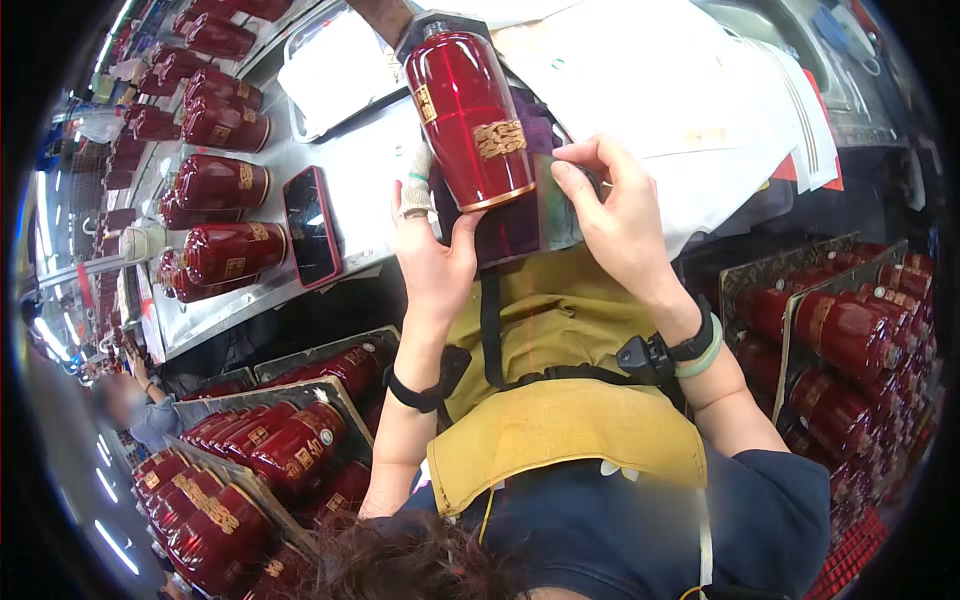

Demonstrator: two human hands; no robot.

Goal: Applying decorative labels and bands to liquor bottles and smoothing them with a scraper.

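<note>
A glossy red bottle (470,120) with gold decoration lies tilted in front of me, its neck pointing away and its gold-rimmed base toward me. My left hand (433,255) grips the base end, with the thumb by the rim and the fingers along the left side. One of those fingers wears a pale fabric cover (417,182). To the right of the bottle, my right hand (618,215) holds thumb and forefinger close together, apart from the glass. Whatever may be between those fingertips is too small to make out. A dark support (515,235) sits under the bottle.
Several red bottles (235,250) stand in rows on the table's left, near a red-edged phone (312,225). A white tray (335,75) lies behind it. White sheets (690,130) cover the right side. Crates of bottles flank me, left (300,445) and right (845,330). Another person (150,410) is far left.
</note>
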